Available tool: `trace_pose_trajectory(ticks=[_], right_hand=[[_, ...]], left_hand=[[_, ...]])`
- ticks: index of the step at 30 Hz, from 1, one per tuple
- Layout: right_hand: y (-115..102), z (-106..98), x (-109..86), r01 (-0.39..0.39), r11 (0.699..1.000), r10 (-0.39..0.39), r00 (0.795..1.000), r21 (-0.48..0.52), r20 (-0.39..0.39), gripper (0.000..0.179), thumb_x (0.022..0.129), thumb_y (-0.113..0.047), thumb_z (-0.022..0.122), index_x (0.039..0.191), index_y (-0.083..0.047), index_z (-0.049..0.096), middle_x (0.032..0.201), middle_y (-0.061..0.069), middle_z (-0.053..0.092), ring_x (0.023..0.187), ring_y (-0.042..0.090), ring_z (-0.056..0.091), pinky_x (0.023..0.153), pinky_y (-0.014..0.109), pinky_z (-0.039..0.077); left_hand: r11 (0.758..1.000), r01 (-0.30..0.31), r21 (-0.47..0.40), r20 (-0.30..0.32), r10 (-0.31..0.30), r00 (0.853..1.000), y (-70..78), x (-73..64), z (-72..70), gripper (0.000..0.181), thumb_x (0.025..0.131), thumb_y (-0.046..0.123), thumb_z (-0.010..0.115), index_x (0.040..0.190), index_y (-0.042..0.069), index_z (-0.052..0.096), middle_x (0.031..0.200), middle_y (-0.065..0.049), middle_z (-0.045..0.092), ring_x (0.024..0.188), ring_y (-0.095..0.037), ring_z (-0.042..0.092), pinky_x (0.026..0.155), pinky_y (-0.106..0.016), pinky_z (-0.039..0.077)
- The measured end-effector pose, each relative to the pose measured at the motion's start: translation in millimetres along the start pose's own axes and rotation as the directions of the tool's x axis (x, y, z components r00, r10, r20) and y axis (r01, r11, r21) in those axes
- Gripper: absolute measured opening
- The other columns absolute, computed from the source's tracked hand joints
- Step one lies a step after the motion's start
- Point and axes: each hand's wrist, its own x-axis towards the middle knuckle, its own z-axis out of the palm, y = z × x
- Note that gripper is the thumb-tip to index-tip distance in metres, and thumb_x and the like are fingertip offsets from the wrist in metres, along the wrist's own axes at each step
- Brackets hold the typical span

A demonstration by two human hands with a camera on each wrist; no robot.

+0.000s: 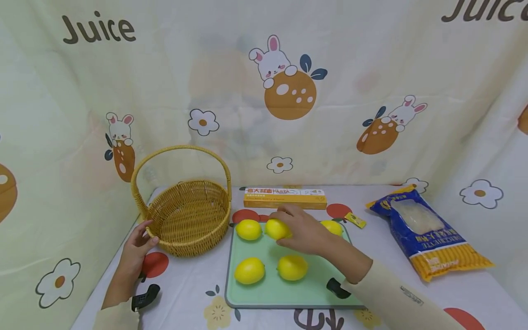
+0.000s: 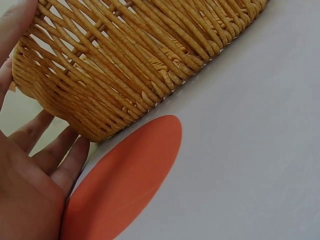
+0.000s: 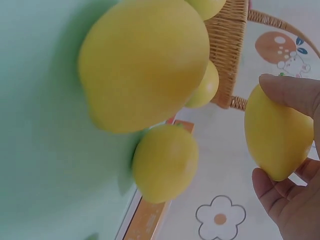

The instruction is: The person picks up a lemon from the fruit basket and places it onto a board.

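Observation:
My left hand (image 1: pixel 138 245) holds the near left rim of a round wicker basket (image 1: pixel 194 245), thumb on one side and fingers on the other; the left wrist view shows the basket's woven wall (image 2: pixel 130 55) beside the fingers. With thumb and fingertips, my right hand (image 1: pixel 301 229) pinches a yellow lemon (image 3: pixel 275 130) above the back part of a mint-green board (image 1: pixel 264 295). Other lemons lie on the board: one at back left (image 1: pixel 249 229), one at back right (image 1: pixel 332 228) partly hidden by the right hand, and two nearer lemons (image 1: pixel 249 270).
Behind the board lies an orange-and-white pasta box (image 1: pixel 284 199). A blue-and-yellow pasta bag (image 1: pixel 433 233) lies on the right, and a small yellow packet (image 1: pixel 355 220) sits between it and the board. A patterned curtain (image 1: pixel 231 82) hangs behind the table.

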Motion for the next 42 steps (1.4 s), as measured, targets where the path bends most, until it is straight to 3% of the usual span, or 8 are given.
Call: trace_pose_trajectory(ticks=[9,31,42], right_hand=[[11,-5,-20.0,-0.078,0.997,0.078,0.997,0.024,-0.001,0.058,0.078,-0.032,0.082,0.131,-0.031,0.057,0.129,-0.003,0.047,0.116,0.02,0.045,0.094,0.043,0.049],[44,5,-59.9,-0.081,0.994,0.086,0.994,0.068,-0.064,0.059,0.079,-0.031,0.081,0.132,-0.022,0.057,0.131,0.0,0.049,0.116,0.023,0.047,0.098,0.05,0.044],[59,15,-77.2,-0.133,0.988,0.137,0.989,0.073,-0.058,0.059,0.079,-0.032,0.082,0.132,-0.022,0.057,0.134,0.004,0.048,0.121,0.028,0.045,0.1,0.056,0.04]], left_hand=[[1.0,-0.01,0.018,-0.002,0.01,1.0,-1.0,0.3,-1.9,0.068,0.095,0.021,0.065,0.152,0.018,0.03,0.162,-0.008,0.009,0.144,-0.039,0.017,0.111,-0.064,0.012],[0.999,-0.023,0.026,0.016,0.023,1.0,2.4,0.2,-2.0,0.067,0.096,0.02,0.063,0.153,0.018,0.029,0.162,-0.008,0.009,0.144,-0.039,0.017,0.111,-0.062,0.017],[0.999,-0.029,0.022,0.003,0.029,1.0,1.2,-0.1,0.0,0.066,0.095,0.02,0.064,0.152,0.018,0.031,0.162,-0.009,0.01,0.143,-0.04,0.018,0.111,-0.063,0.016]])
